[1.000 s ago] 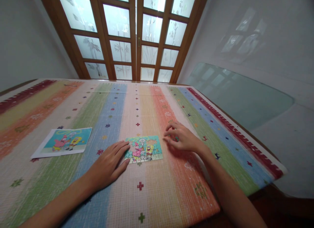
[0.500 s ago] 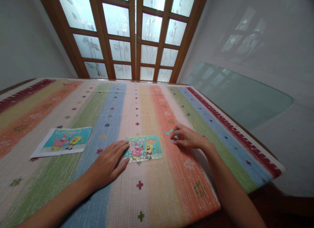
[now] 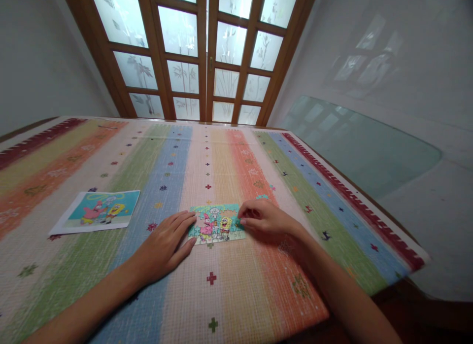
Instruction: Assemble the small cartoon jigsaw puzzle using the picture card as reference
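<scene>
A partly assembled jigsaw puzzle (image 3: 218, 225) with cartoon figures lies on the cloth, with gaps in its upper part. My left hand (image 3: 164, 245) rests at its left edge, fingers stretched out and thumb apart, touching the border. At the puzzle's right edge, my right hand (image 3: 264, 218) has thumb and index finger pinched on a small teal puzzle piece (image 3: 239, 220), mostly hidden by the fingertips. Behind that hand, a few loose puzzle pieces (image 3: 262, 197) lie on the orange stripe, partly covered.
A printed reference picture (image 3: 105, 210) of the same cartoon figures lies left of the puzzle. The striped tablecloth (image 3: 212, 299) covers the table. Beyond the table's far edge stand wooden doors (image 3: 203, 53) with frosted panes; a glass panel (image 3: 362, 142) is at the right wall.
My right hand has moved left and slightly toward me, from the loose pieces to the puzzle's right edge, carrying a piece. My left hand stays on the puzzle's left edge.
</scene>
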A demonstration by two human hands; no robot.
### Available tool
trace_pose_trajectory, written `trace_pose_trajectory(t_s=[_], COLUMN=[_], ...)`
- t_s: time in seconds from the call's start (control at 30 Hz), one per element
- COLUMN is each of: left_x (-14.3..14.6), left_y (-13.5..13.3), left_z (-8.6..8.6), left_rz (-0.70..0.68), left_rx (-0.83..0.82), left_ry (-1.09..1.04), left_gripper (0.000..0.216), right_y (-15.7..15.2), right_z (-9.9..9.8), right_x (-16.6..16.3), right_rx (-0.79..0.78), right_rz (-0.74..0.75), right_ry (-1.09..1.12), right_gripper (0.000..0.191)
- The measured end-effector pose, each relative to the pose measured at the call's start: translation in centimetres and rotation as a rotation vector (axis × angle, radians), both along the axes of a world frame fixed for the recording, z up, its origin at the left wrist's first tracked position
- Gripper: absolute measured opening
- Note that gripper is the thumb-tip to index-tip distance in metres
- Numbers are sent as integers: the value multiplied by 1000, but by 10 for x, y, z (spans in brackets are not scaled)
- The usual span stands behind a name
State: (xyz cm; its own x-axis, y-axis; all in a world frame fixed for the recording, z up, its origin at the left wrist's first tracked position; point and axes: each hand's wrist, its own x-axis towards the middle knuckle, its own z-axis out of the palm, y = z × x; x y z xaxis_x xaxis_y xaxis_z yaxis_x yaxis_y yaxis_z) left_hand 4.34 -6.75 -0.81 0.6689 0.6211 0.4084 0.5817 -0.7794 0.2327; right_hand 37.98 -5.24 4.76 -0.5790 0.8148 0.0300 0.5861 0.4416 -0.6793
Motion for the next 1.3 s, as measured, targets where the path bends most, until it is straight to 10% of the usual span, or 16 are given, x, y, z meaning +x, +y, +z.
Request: trace_pose_trajectory(t_s=[0.37, 1.3], left_x=[1, 2], left_y=[-1, -1], left_z=[0, 1], left_rz=[7, 2], left_rx=[-6, 14], left_ry=[7, 9], left_gripper=[38, 37], right_y=[-7, -24], right_z=[-23, -17], right_x=[-40, -33], right_rx=[455, 533], right_rz=[85, 174], right_ry=[-72, -80], right_gripper=[18, 21])
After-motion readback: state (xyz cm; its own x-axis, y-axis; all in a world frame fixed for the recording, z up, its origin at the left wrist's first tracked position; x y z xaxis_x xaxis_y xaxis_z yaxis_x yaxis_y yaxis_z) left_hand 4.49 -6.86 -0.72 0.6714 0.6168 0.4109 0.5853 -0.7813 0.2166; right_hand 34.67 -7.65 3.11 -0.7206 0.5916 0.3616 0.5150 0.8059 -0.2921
